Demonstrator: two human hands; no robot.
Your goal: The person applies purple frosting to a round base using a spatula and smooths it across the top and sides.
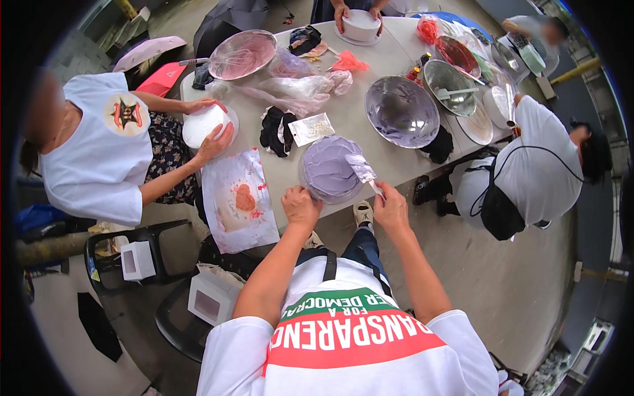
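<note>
A round cake (325, 162) covered in uneven pale purple frosting sits on a round base at the table's edge. My left hand (301, 208) has its fingers curled at the base's front left edge. My right hand (391, 210) grips the handle of a spatula (362, 168) whose frosting-smeared blade rests on or just above the cake's right side. A white packet of small pale beads (313, 127) and a bunched black cloth (273, 132) lie behind the cake. Left of it hangs a paper sheet (221, 210) with pink smears.
Steel bowls (399, 109), a pink-frosting bowl (243, 49) and plastic bags (290, 89) crowd the table (356, 63). A co-worker at left holds a white cake (201, 125); another's hands hold one at the back. People stand at right. Chairs (119, 244) and boxes (205, 297) are lower left.
</note>
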